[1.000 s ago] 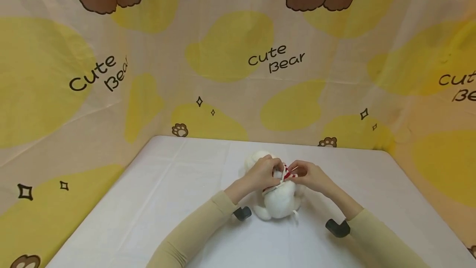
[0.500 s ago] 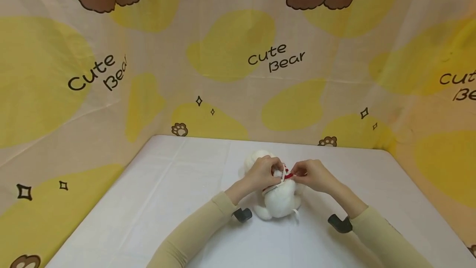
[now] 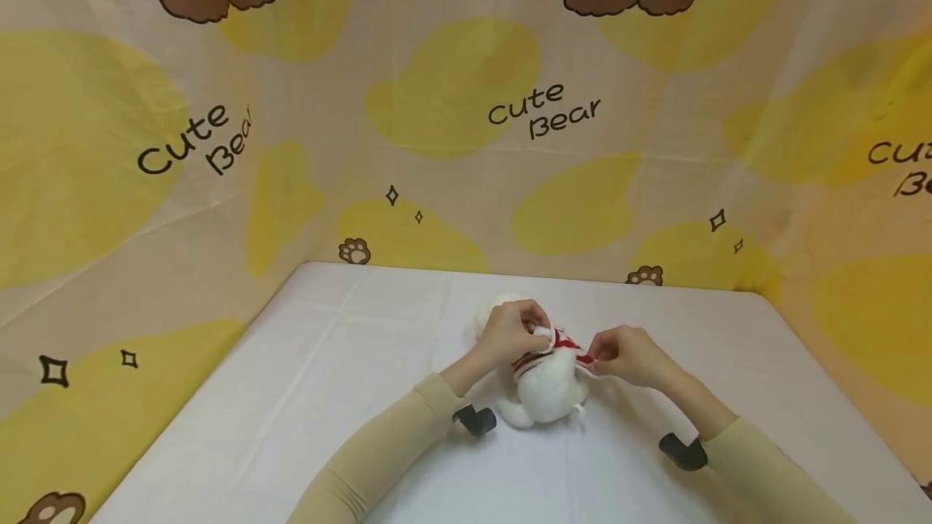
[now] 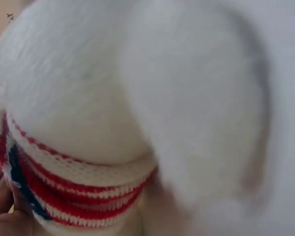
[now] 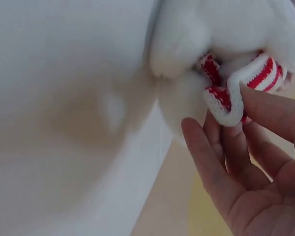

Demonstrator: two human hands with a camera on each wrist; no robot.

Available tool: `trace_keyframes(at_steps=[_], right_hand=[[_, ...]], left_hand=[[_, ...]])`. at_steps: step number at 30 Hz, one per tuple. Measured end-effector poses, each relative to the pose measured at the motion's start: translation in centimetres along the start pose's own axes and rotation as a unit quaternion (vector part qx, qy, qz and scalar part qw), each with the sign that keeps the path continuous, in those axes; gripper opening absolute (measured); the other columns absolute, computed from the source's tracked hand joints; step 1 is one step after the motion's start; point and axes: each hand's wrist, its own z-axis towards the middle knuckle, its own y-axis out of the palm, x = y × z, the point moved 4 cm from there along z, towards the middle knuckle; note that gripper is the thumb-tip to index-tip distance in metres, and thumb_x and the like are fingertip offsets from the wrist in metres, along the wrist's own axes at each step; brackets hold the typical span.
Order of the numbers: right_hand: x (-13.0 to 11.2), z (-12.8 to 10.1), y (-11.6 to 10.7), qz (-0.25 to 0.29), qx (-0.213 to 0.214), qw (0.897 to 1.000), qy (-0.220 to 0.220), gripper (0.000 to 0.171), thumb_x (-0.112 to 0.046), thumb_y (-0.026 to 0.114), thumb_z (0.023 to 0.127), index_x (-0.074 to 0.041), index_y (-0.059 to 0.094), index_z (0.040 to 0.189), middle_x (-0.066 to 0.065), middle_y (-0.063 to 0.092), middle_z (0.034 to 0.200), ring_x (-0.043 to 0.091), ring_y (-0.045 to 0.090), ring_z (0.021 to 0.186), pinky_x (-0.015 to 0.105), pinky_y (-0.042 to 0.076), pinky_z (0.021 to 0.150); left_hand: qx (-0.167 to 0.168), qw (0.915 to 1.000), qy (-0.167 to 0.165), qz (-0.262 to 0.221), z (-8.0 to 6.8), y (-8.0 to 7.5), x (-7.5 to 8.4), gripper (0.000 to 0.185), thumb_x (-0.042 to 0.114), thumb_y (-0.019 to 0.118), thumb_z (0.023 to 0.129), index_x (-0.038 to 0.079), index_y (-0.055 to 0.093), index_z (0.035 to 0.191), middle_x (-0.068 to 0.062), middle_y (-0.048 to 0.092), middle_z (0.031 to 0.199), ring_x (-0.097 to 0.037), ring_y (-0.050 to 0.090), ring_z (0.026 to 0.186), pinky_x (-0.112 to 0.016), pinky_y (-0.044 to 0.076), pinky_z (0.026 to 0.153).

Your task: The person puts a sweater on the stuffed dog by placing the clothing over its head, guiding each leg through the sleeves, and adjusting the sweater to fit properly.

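A white plush toy (image 3: 548, 390) lies on the table, wearing a red-and-white striped knit garment (image 3: 565, 341). My left hand (image 3: 504, 336) lies over the toy's upper part, its thumb and fingers pinching the garment's white edge. On the other side, my right hand (image 3: 635, 357) holds another edge of the knit out from the body. The right wrist view shows that white edge folded between thumb and fingers of the right hand (image 5: 258, 177). Seen from the left wrist, the garment (image 4: 88, 191) wraps the toy (image 4: 73, 83) and has a dark blue stripe; left fingers (image 4: 5, 209) show at the side.
The white table (image 3: 349, 362) stands against hanging cloth (image 3: 451, 87) with bear prints, at the back and both sides. Black wrist mounts (image 3: 683, 451) sit under both forearms, close above the tabletop.
My right hand has moved right and slightly toward me, drawing the striped knit out so more of it shows. The left hand stays nearly in place, still pinching the garment.
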Motion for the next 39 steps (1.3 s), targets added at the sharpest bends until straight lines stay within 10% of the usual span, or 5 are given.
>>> trace_keyframes(at_steps=[12, 28, 35, 39], right_hand=[[-2.1, 0.4, -0.2, -0.031, 0.073, 0.992, -0.099, 0.021, -0.006, 0.075, 0.077, -0.005, 0.070, 0.098, 0.003, 0.071, 0.091, 0.018, 0.067, 0.082, 0.035, 0.056, 0.074], [-1.2, 0.9, 1.0, 0.030, 0.155, 0.985, -0.065, 0.013, 0.000, 0.074, 0.075, -0.011, 0.067, 0.072, -0.001, 0.069, 0.068, 0.005, 0.061, 0.059, 0.020, 0.050, 0.054], [-1.0, 1.7, 1.7, 0.006, 0.071, 0.997, -0.040, 0.023, 0.004, 0.071, 0.073, -0.013, 0.058, 0.063, -0.006, 0.065, 0.062, 0.004, 0.054, 0.056, 0.020, 0.045, 0.053], [-1.0, 1.7, 1.8, 0.004, 0.052, 0.998, -0.031, 0.023, 0.003, 0.072, 0.072, -0.012, 0.057, 0.063, -0.005, 0.065, 0.061, 0.006, 0.053, 0.056, 0.021, 0.044, 0.051]], left_hand=[[-0.043, 0.9954, 0.018, 0.084, 0.1, -0.1, 1.7, 0.021, 0.001, 0.073, 0.069, 0.013, 0.065, 0.084, 0.002, 0.057, 0.069, -0.003, 0.047, 0.062, -0.015, 0.039, 0.056], [-0.092, 0.9610, 0.090, 0.245, 0.2, 0.3, 3.0, 0.028, 0.008, 0.076, 0.067, 0.017, 0.059, 0.087, 0.008, 0.058, 0.076, -0.007, 0.046, 0.073, -0.014, 0.035, 0.061], [-0.047, 0.9943, 0.038, 0.087, 0.3, -0.2, 1.4, 0.023, 0.003, 0.074, 0.064, 0.014, 0.062, 0.081, 0.006, 0.060, 0.073, -0.002, 0.051, 0.067, -0.014, 0.042, 0.060], [-0.016, 0.9990, -0.025, -0.034, 0.2, -0.5, -0.2, 0.020, 0.000, 0.074, 0.065, 0.011, 0.065, 0.080, 0.005, 0.061, 0.070, -0.002, 0.051, 0.064, -0.016, 0.043, 0.058]])
